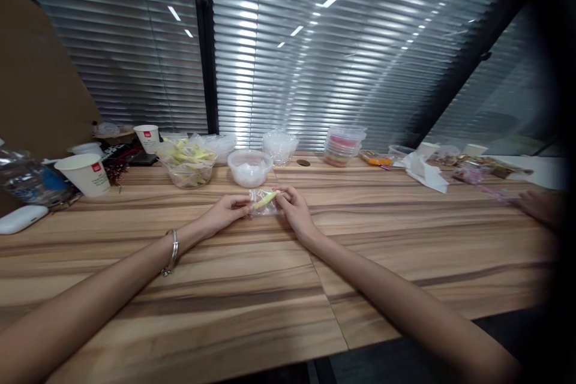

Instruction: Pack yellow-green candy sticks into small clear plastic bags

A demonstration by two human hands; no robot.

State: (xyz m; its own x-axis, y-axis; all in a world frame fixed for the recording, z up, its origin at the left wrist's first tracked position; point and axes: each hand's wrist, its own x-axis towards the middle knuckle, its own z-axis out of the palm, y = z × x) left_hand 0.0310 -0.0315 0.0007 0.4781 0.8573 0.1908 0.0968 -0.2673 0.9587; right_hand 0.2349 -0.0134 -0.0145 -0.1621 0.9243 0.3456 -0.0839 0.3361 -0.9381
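A small clear plastic bag (266,209) with a thin yellow-green piece (266,200) at it is held between my two hands over the wooden table. My left hand (230,211) pinches the bag's left edge. On the other side, my right hand (294,209) has its fingers closed at the right end of the bag and the yellow-green piece. Whether the piece lies fully inside the bag is too small to tell. Just behind stands a round clear bowl (250,169) with whitish contents. To its left, a clear tub (186,171) is heaped with yellow-green wrapped pieces.
Paper cups (87,175), a bottle (27,180) and a white case (22,219) stand at the left. Stacked containers (342,145), an orange packet (377,159) and crumpled tissue (423,173) lie at the back right. Another person's hand (537,204) is at the far right.
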